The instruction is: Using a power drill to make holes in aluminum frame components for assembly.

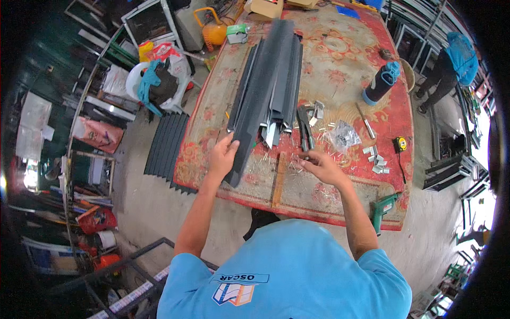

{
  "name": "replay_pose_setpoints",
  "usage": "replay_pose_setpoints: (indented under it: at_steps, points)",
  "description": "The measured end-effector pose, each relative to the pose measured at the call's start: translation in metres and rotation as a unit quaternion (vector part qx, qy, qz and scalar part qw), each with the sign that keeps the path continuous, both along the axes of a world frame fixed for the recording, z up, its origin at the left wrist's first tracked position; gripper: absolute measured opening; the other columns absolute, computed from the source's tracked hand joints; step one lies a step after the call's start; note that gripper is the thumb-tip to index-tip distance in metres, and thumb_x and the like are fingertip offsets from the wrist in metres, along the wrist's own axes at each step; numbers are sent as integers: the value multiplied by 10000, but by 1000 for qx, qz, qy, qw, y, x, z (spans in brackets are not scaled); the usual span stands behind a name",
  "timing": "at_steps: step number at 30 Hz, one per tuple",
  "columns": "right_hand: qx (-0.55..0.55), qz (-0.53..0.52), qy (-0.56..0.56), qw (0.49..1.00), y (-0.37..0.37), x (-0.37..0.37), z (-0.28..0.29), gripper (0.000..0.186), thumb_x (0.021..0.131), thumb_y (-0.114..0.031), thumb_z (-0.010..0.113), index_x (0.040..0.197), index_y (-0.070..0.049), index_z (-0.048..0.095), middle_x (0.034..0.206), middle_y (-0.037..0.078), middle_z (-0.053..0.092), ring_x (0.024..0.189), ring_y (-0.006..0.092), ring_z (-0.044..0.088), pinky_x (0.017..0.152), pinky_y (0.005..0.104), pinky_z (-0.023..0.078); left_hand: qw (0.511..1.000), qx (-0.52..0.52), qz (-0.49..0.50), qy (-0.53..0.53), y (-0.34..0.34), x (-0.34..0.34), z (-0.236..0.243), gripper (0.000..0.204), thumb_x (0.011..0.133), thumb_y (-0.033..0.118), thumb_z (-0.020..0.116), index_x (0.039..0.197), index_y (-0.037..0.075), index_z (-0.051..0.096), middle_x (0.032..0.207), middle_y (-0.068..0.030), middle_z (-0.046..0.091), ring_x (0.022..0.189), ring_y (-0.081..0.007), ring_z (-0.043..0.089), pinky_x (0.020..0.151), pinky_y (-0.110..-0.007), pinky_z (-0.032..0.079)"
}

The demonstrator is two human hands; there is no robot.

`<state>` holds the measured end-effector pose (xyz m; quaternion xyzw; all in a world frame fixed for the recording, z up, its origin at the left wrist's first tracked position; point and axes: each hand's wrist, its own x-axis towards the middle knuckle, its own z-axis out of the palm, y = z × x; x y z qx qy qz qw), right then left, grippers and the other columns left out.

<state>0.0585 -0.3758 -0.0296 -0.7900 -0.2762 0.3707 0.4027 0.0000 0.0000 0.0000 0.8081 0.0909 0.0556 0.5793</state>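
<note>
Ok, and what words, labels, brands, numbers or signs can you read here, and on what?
Light-blue shirt: dark lettering beside an emblem; I won't quote it.
White strip, lower left: print too blurred to read.
Yellow tape measure: any markings too small to read.

A wide fisheye view looks steeply down from head height — near the worktable [332, 48]. Floor [135, 196] shows either side.
</note>
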Motion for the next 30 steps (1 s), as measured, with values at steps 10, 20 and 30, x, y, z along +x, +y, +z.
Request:
replay_pose_setpoints:
  at_steps: [10,20,30]
  points:
    - [507,-435,406,624,-56,-81,-22,588,1021,-463,594,1405,-29,496,1452,250,551,1343,429,534,1073,766,386,902,321,-215,-194,-141,-97,-9,242,817,76,785,1057,99,797,1334,-119,693,1301,-365,589,1126,-502,440]
    - [593,-436,295,609,-145,-81,-39,773,841,-357,691,1468,21,443,1566,285,427,1401,460,471,1105,706,394,964,219,106,-109,-82,-109,-23,456,841,159,840,1263,62,697,1420,-167,623,1329,-331,568,1146,-459,406]
    - [629,-379,268,624,-194,-77,-22,640,795,-199,694,1387,11,571,1555,288,447,1440,524,406,1194,702,289,994,89,-32,54,-135,-103,-36,765,848,304,854,1476,23,519,1422,-204,594,1310,-293,577,1127,-398,426]
